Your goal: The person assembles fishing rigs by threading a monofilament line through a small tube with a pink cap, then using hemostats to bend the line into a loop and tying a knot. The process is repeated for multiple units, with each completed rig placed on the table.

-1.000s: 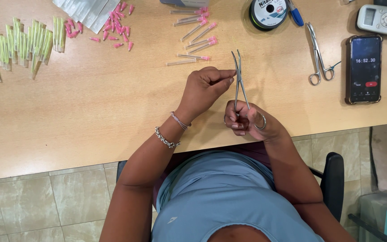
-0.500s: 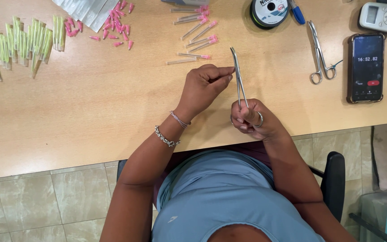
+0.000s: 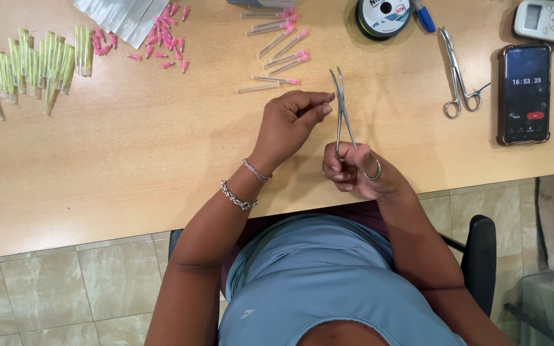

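Note:
My right hand [image 3: 355, 172] grips the ring handles of slim steel forceps [image 3: 342, 110], which point away from me over the wooden table [image 3: 129, 154]. The forceps' jaws are slightly apart at the tip. My left hand [image 3: 288, 125] is beside the jaws, its thumb and fingers pinched together just left of them. Whether something thin sits in that pinch is too small to tell. Several pink-hubbed needles [image 3: 278, 50] lie on the table just beyond my hands.
Yellow-green capped needles [image 3: 27, 64] lie in a row at far left. Loose pink caps [image 3: 161, 41] sit by clear packets [image 3: 120, 14]. A spool [image 3: 385, 16], a blue pen [image 3: 423, 16], a second pair of forceps [image 3: 458, 74], a phone [image 3: 524, 93] and a remote [image 3: 549, 20] occupy the right.
The forceps have swung a little and their jaws have narrowed. My right hand shifted slightly lower on the handles. My left hand stays pinched next to the jaws.

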